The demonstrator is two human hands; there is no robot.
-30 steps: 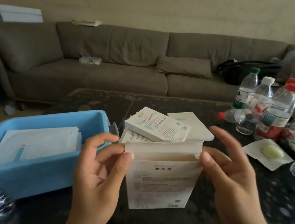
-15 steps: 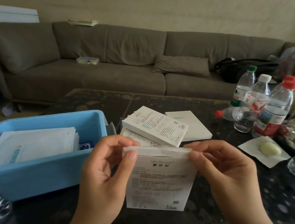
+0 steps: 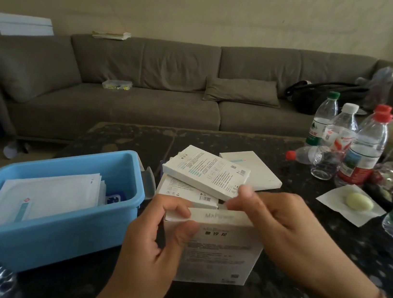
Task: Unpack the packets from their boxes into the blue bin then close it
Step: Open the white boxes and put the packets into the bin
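Between both hands [image 3: 152,238] [image 3: 286,237], gripping its top flap, stands the upright white cardboard box [image 3: 220,256] (blue plastic bin [image 3: 51,237] lies left, nearer the left hand).

Setting: home living room. Long grey-brown fabric sectional sofa [image 3: 168,89] with matching rectangular cushion [image 3: 241,90] along plain beige wall [image 3: 210,6]. Low dark speckled stone coffee table [image 3: 328,243] in front carries clear plastic water bottles [image 3: 365,147]; black bag, probably, on sofa [image 3: 324,96].

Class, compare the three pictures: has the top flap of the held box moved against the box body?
Yes. The flap has swung down from open onto the box top; the left hand and right hand press it shut.
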